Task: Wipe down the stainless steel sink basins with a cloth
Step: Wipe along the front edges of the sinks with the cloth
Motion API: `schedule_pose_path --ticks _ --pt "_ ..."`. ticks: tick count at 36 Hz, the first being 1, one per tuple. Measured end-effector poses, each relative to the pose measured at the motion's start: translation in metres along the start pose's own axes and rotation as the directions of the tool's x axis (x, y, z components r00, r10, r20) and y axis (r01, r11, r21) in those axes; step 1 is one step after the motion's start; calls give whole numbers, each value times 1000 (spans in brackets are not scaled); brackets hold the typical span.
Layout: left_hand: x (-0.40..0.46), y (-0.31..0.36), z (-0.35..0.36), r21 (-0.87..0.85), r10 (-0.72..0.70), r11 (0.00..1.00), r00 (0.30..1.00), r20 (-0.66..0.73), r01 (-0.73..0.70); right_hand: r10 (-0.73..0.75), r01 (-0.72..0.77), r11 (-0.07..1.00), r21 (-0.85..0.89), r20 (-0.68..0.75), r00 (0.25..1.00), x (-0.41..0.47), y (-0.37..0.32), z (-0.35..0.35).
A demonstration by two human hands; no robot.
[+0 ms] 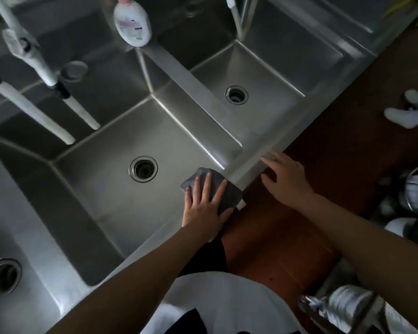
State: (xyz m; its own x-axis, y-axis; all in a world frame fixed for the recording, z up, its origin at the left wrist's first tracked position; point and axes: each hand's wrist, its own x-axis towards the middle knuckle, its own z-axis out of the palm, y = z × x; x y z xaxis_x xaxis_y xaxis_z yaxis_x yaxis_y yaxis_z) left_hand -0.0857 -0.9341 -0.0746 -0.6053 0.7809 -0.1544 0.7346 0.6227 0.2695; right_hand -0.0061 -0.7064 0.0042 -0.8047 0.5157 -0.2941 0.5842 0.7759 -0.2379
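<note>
Your white shirt (227, 300) fills the bottom of the view, and both bare forearms reach out from it toward the sink (258, 155). Your left hand (204, 203) lies flat on the cloth (217, 186), fingers straight and spread, pressing it down rather than gripping it. That cloth is dark grey, soft and bunched, and it sits at the near right corner of the middle basin (106, 189), draped against the front rim. Your right hand (286, 175) is open too, fingers loosely extended, holding nothing; its fingertips rest on or just over the front rim where the divider between the middle and right basins meets it.

You look to be in the wiping step, working the middle basin's near corner. Next, I judge, you need to sweep the cloth with steady flat pressure along the floor toward the drain (143, 169), then up the sloped walls.

All the steel is brushed, dull-shining, with sharp folded creases at the corners and round ringed drains. Beyond lie the right basin (263, 75) and, at the left edge, the left basin (15, 237). White faucet pipes (34, 114) hang over the far left side, and a white plastic bottle (132, 22) stands on the back ledge at the divider.
</note>
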Motion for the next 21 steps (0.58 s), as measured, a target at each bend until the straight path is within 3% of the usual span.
schedule_pose_path --ticks 5,8,14,18,21 --pt "72 42 -3 -9 70 997 997 -11 -70 -24 36 988 -152 83 996 58 24 -23" --pt "106 68 -4 -29 29 999 999 -28 -29 -18 40 984 -172 127 992 88 40 -36" --pt "122 105 0 -71 -204 977 976 -71 199 76 -73 997 -25 145 986 135 74 -52" --pt "142 134 -1 -134 -428 900 900 -80 415 -83 94 992 -80 131 988 160 96 -51" --pt "171 153 1 -204 -614 781 786 -74 591 -190 215 970 -116 194 962 189 110 -53"
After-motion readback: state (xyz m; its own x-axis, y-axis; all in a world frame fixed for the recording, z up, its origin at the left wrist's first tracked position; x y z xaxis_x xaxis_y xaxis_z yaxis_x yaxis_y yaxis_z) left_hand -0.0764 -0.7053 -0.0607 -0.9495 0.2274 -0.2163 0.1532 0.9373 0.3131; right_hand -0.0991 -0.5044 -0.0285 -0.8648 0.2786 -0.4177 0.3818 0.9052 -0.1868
